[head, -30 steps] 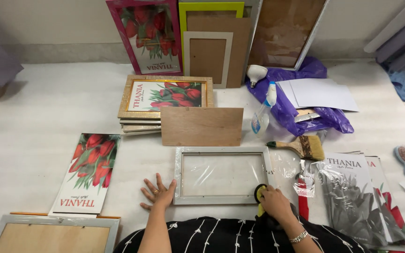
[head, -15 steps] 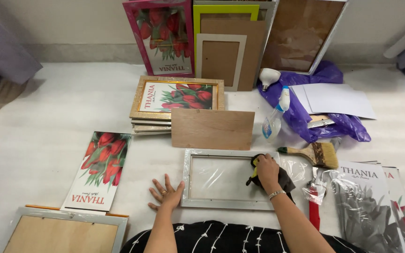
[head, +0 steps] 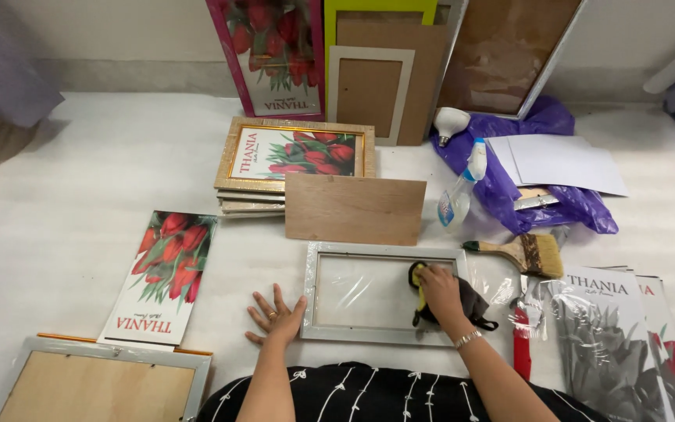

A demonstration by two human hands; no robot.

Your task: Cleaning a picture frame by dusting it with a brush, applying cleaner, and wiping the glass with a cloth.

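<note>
Two hands: both are down on the white-covered floor, one on each side of a silver picture frame (head: 383, 295).
Silver picture frame: lies flat just in front of the person, its glass covered with clear plastic film, between the two hands.
Left hand (head: 276, 316): flat on the white cover, palm down, fingers spread apart, fingertips at or just beside the frame's left edge; a ring shows on one finger; it holds nothing.
Right hand (head: 439, 293): pressed on the right part of the frame's glass, fingers together and curled onto a dark cloth with a yellow patch (head: 447, 301); a bracelet sits on the wrist.
Cloth: bunched under the right hand, part on the glass, part over the frame's right rail.
Backing board (head: 355, 209): plain brown, lying flat just beyond the frame.
Stack of frames (head: 294, 160): beyond the board, a gold frame with a red tulip print on top.
Tulip print (head: 162, 275): a long loose sheet, left of the left hand, well apart from the frame.
Paintbrush (head: 521, 252): wide, wooden-handled, just right of the frame's far corner.
Spray bottle (head: 462, 184): lies tilted near a purple plastic bag (head: 525, 180).
Wall: more frames and boards lean upright against it.
</note>
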